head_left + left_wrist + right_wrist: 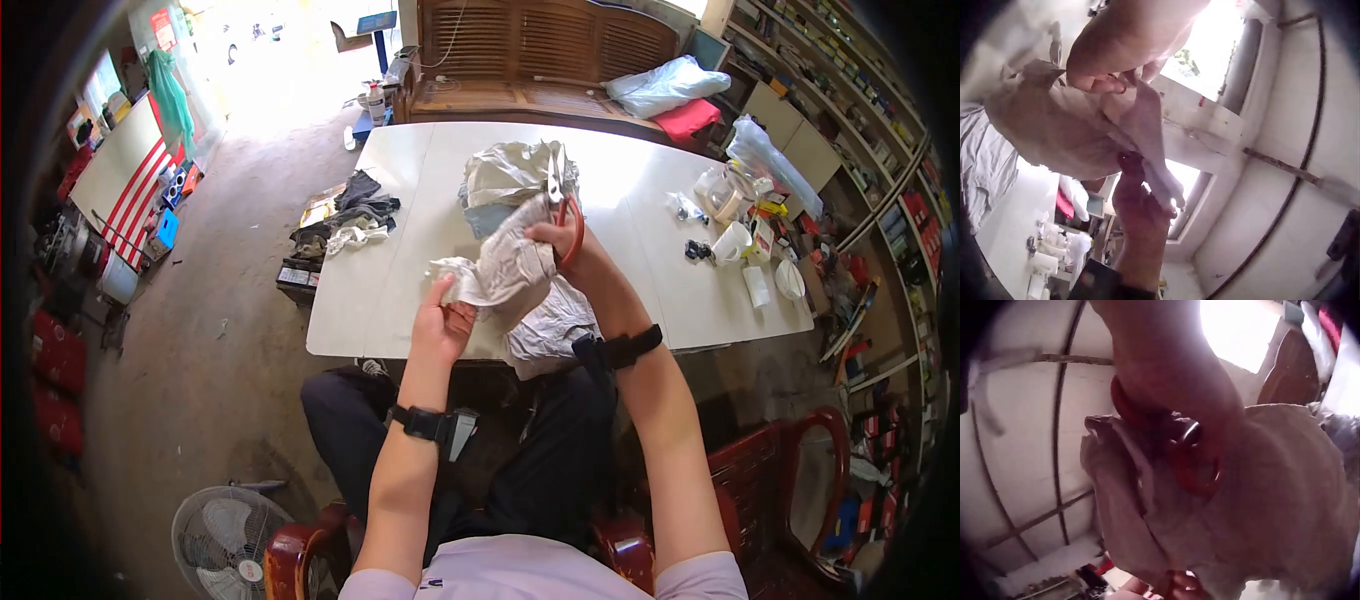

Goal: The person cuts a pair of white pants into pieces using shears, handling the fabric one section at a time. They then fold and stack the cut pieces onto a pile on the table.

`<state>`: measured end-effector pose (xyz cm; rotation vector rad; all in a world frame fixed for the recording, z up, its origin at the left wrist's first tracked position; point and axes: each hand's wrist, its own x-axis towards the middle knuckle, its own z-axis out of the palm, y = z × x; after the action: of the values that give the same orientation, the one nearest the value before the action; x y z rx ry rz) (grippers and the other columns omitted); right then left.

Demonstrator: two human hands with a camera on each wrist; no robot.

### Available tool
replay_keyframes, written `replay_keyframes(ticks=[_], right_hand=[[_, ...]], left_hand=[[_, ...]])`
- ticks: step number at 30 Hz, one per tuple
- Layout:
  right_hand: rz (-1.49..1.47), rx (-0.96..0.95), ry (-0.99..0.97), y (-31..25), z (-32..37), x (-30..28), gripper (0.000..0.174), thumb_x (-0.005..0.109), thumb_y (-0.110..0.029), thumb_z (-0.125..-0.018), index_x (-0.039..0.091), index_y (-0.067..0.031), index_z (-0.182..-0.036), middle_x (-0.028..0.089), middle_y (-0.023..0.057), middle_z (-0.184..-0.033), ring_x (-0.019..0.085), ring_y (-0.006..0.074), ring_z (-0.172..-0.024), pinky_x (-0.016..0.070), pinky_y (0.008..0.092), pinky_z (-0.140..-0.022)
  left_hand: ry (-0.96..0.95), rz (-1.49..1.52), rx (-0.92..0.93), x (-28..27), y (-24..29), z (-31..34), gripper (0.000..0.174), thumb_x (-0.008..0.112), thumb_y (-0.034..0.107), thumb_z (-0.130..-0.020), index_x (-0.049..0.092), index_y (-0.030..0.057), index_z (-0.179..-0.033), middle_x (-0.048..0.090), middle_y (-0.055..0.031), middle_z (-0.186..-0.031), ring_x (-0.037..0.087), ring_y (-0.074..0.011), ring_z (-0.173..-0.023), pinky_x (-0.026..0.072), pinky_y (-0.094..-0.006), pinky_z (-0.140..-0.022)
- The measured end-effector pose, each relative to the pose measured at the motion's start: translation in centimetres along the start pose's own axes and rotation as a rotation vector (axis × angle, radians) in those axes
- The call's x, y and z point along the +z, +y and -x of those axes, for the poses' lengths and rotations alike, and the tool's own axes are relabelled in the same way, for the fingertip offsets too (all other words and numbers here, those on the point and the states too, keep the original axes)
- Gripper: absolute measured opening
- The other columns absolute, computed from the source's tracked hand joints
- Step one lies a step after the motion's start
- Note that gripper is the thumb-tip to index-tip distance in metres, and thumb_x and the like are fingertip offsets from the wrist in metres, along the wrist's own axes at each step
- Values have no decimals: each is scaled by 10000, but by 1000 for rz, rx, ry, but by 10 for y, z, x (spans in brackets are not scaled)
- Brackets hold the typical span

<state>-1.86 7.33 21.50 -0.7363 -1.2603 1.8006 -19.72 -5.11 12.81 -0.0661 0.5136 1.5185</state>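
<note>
A crumpled off-white cloth [515, 265] is stretched between both hands above the near part of the table. My left hand [440, 325] pinches one loose end of it between thumb and fingers. At its upper right, my right hand [562, 238] grips the cloth and also holds scissors [573, 245] with red handles, their blades pointing away from me. In the right wrist view, the red handle loop [1194, 481] lies against the cloth [1272, 494]. A pile of pale cloth [510, 172] sits beyond the hands, and another piece [550, 325] hangs over the near edge.
The white table [400, 290] bears dark rags [365, 205] at left and cups, bags and small items [735, 240] at right. A wooden bench [540, 60] stands behind it. A fan [225, 545] is on the floor at lower left, beside red-brown chairs [770, 490].
</note>
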Motion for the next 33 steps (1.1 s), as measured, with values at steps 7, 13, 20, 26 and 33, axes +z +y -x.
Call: replay_keyframes(ticks=[7, 13, 20, 26, 33], right_hand=[[-221, 17, -163, -50, 24, 41, 168, 633, -22, -767, 602, 13, -929, 630, 83, -832, 647, 160, -745, 550, 275, -672], [63, 80, -95, -32, 35, -31, 361, 648, -44, -757, 551, 25, -1098, 637, 105, -950, 650, 181, -840, 544, 307, -741], [981, 350, 175, 118, 69, -186, 242, 787, -183, -710, 622, -15, -765, 596, 58, -680, 555, 155, -617, 459, 305, -573], [795, 330, 212, 112, 111, -163, 292, 770, -141, -724, 517, -29, -817, 547, 45, -649, 541, 129, -562, 436, 285, -515], [1326, 95, 415, 144, 115, -151, 320, 712, -242, -768, 535, 11, -851, 623, 209, -784, 617, 380, -773, 479, 434, -671]], left_hand=[[95, -13, 220, 40, -2, 64, 470, 584, 220, -883, 420, 90, -1303, 536, -108, -1220, 538, -299, -1081, 361, -443, -1047], [-120, 16, 206, -5, -25, 15, 354, 555, 159, -894, 486, 70, -1230, 586, -75, -1151, 587, -236, -1032, 484, -412, -897], [280, -892, 197, -105, -107, -21, 282, 624, 43, -736, 626, -29, -1008, 652, -75, -906, 590, -155, -818, 448, -272, -720], [318, -895, 277, -114, -114, 8, 217, 589, -4, -801, 605, 5, -1017, 626, -29, -892, 538, -99, -760, 411, -245, -671], [246, -676, 280, -110, -119, 23, 211, 607, 9, -824, 591, 1, -1033, 635, -42, -939, 557, -105, -813, 431, -250, -714]])
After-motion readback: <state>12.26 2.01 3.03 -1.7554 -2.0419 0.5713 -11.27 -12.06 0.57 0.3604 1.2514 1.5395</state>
